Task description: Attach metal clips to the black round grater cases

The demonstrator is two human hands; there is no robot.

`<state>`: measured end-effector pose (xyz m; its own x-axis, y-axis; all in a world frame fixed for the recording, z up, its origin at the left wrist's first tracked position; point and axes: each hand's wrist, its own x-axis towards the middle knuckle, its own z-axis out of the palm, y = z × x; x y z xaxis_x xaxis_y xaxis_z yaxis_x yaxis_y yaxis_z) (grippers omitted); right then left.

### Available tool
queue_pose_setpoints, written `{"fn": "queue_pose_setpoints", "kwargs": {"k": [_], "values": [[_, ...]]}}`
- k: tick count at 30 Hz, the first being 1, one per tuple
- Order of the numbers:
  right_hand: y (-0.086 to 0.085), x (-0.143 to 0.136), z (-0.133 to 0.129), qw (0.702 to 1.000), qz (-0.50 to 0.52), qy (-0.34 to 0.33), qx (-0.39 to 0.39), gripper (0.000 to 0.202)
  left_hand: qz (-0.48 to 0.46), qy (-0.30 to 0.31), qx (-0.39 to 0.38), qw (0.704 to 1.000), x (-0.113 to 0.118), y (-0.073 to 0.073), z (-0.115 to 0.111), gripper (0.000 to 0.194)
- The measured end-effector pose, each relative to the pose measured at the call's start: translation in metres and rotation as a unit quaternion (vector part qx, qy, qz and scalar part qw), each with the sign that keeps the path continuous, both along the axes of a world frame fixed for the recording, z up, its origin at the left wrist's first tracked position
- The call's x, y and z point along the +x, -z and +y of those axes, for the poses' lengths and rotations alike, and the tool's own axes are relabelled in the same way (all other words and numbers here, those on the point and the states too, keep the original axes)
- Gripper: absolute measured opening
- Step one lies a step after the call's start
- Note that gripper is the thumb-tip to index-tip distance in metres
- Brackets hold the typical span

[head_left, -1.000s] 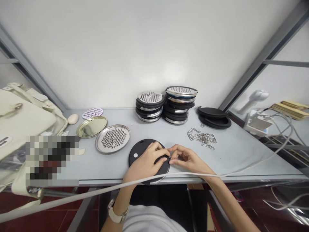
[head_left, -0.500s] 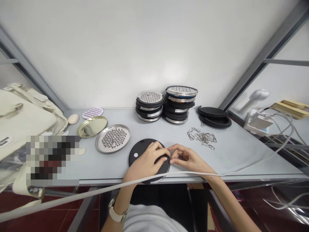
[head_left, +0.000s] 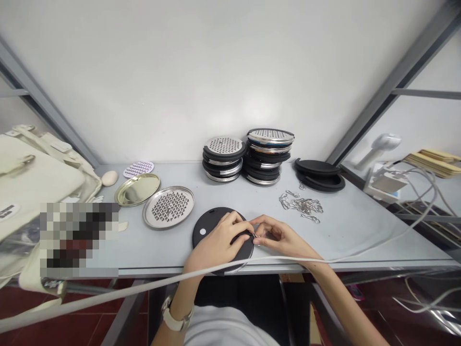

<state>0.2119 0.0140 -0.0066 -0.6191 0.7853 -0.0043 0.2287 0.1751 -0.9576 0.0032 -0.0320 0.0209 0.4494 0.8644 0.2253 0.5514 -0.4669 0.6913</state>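
A black round holder (head_left: 211,220) with a white dot lies flat at the table's front edge. Across its top rests my left hand (head_left: 225,236), fingers curled and pressing near its right rim. My right hand (head_left: 275,235) pinches a small metal snap clip (head_left: 255,235) against that rim; the fingertips partly hide it. More silvery clips (head_left: 302,205) lie in a loose pile to the right. Left of the holder sit a metal grater disc (head_left: 169,206), a shiny gold-toned lid (head_left: 138,189) and a purple-and-white perforated disc (head_left: 139,168).
Two stacks of round graters (head_left: 224,158) (head_left: 268,156) stand by the wall, with black round holders (head_left: 320,174) to their right. A white cable (head_left: 162,282) crosses before my forearms. A cream bag (head_left: 39,168) and an egg-shaped object (head_left: 110,178) are at the left.
Almost nothing differs. Both hands stay at the holder's right rim, and the clip between the right fingertips shows a slight shift.
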Motion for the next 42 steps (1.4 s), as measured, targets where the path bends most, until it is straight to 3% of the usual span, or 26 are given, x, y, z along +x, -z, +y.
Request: {"fn": "queue_pose_setpoints", "kwargs": {"k": [27,42], "values": [[-0.005,-0.001,-0.003,1.000,-0.028,0.000,0.006,0.041,0.002,0.004,-0.005,1.000,0.000,-0.001,0.001,0.022],[-0.008,0.001,-0.007,0.997,-0.047,-0.027,0.056,0.034,0.005,0.008,-0.007,1.000,-0.001,0.000,0.002,0.022]]}}
